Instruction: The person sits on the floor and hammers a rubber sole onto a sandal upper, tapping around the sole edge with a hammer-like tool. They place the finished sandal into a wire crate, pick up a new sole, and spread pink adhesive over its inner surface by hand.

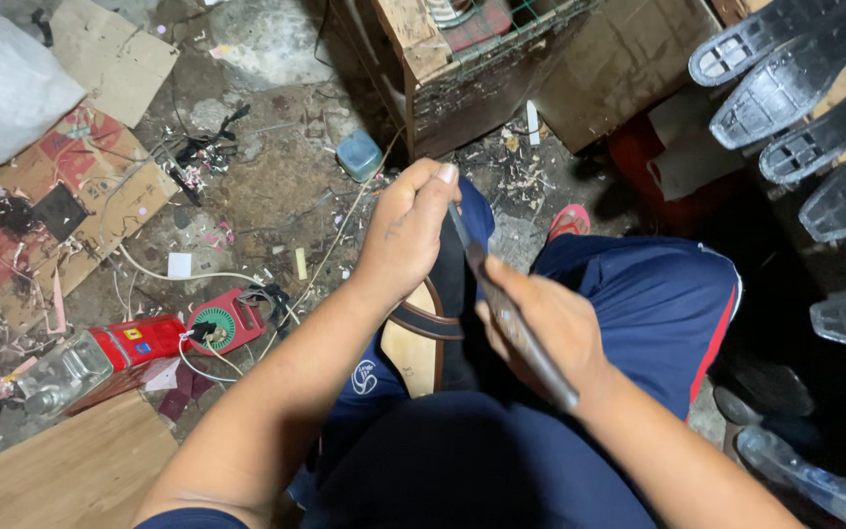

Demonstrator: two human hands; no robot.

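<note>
My left hand (409, 231) grips the top of a sandal (421, 338) with a tan insole and a dark strap, held upright between my knees. My right hand (540, 328) is closed around a long narrow knife (513, 323); its blade points up along the sandal's right edge, close to my left thumb. Both forearms reach in from the bottom of the view. I sit in dark blue shorts with a red side stripe.
Several black shoe soles (803, 88) lie stacked at the right. A worn wooden crate (462, 69) stands ahead. On the littered floor at the left are a red tool with a white cord (225, 321), a red box (139, 343), a glass bottle (61, 377), cardboard (61, 206) and a small blue container (359, 155).
</note>
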